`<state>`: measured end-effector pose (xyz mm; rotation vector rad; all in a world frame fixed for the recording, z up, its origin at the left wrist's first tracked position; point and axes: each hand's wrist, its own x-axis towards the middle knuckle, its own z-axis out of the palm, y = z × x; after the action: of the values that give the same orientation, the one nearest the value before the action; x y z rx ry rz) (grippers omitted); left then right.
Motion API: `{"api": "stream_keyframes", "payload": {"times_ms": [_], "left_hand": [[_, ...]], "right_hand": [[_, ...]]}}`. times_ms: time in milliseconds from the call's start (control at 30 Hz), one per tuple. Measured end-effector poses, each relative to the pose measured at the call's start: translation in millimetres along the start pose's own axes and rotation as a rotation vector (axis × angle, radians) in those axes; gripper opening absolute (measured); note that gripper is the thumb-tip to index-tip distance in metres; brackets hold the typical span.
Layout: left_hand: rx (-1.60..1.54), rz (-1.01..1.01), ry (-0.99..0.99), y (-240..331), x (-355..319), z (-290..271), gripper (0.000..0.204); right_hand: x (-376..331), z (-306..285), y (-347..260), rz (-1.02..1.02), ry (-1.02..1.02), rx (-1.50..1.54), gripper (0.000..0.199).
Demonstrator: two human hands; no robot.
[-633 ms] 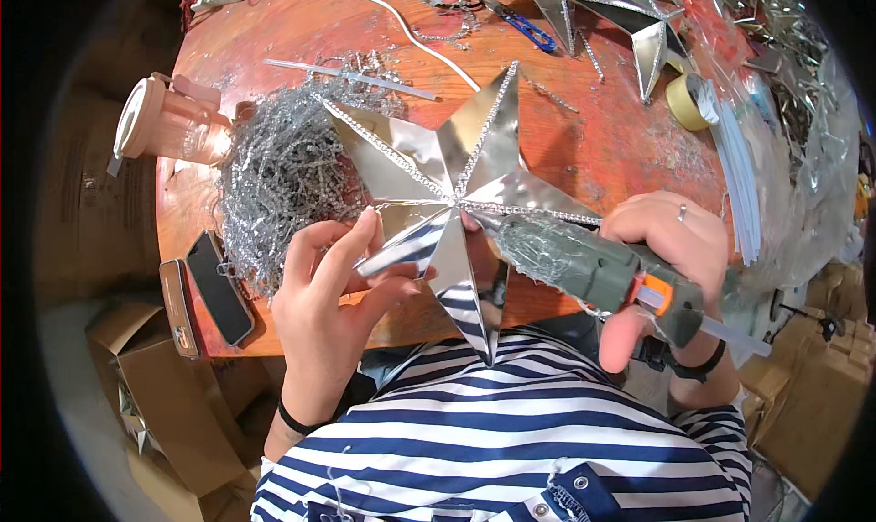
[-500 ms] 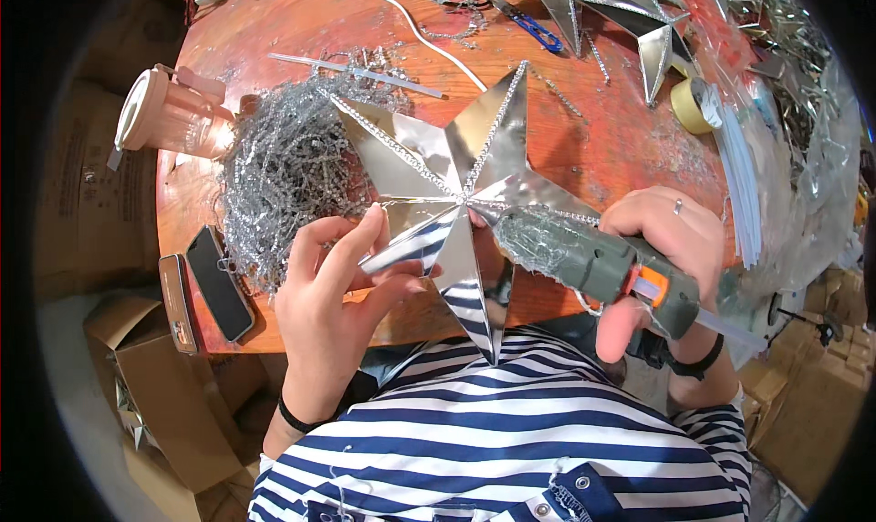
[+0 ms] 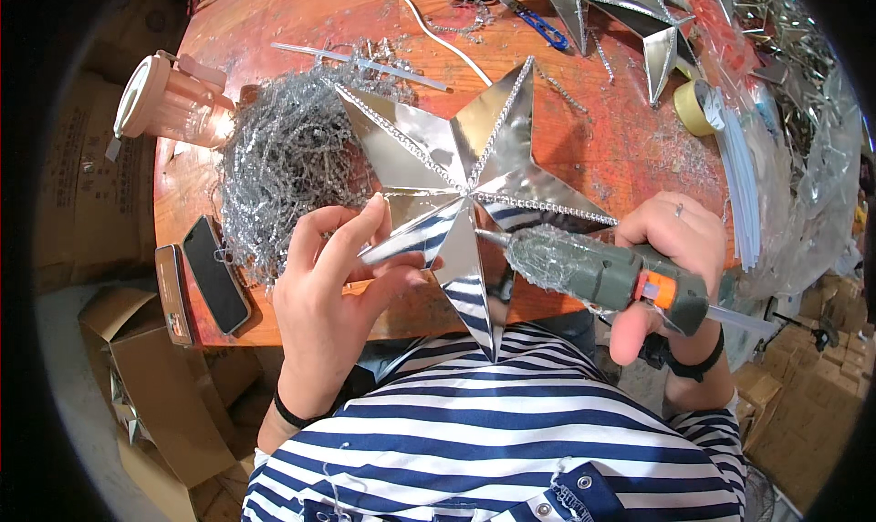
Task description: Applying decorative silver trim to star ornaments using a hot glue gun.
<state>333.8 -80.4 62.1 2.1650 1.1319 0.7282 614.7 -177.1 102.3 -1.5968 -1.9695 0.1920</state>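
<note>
A shiny silver five-pointed star (image 3: pixel 411 131) stands out over the table's near edge, one point hanging toward my striped shirt. Beaded silver trim runs along the ridges of its upper-left, upper and right points. My left hand (image 3: pixel 319 289) pinches the star's left point between thumb and fingers. In my right hand (image 3: pixel 680 239) is a dark green glue gun (image 3: pixel 598 268), wrapped in stringy clear glue at the front, with a clear glue stick (image 3: pixel 744 321) sticking out behind. Its metal nozzle points left, just below the star's centre; whether it touches the star I cannot tell.
A heap of silver bead trim (image 3: pixel 283 171) lies left of the star, near a pink cup (image 3: pixel 187 107) and two phones (image 3: pixel 216 276). Finished-looking stars (image 3: pixel 630 15), blue snips (image 3: pixel 538 25), yellow tape (image 3: pixel 695 109) and glue sticks (image 3: pixel 741 189) lie beyond. Cardboard boxes (image 3: pixel 164 403) stand lower left.
The glue gun has drawn slightly right and down from the star's centre, so its nozzle and the trim on the right point now show. My left hand keeps its hold.
</note>
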Motion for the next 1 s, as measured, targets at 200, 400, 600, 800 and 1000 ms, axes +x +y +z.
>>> {"api": "stream_keyframes", "payload": {"times_ms": [200, 400, 600, 800, 1000], "left_hand": [[-0.002, -0.002, 0.011, -0.8, -0.1, 1.1, 0.055], [0.041, 0.034, 0.015, -1.8, -0.9, 2.1, 0.056], [0.037, -0.008, 0.022, -3.5, -2.8, 2.6, 0.055], [0.055, -0.001, 0.041, -6.9, -5.0, 4.4, 0.055], [0.028, -0.005, 0.06, -7.1, -5.6, 6.2, 0.055]], "right_hand": [[-9.7, -5.6, -2.2, -0.037, -0.129, 0.052, 0.085], [-21.8, 9.2, 3.0, -0.089, 0.005, 0.252, 0.081], [-28.8, 6.5, 3.1, -0.048, -0.09, 0.288, 0.082], [-32.9, 2.5, 0.9, -0.055, -0.13, 0.231, 0.083], [-39.2, 3.0, -2.9, -0.097, -0.117, 0.226, 0.083]]}}
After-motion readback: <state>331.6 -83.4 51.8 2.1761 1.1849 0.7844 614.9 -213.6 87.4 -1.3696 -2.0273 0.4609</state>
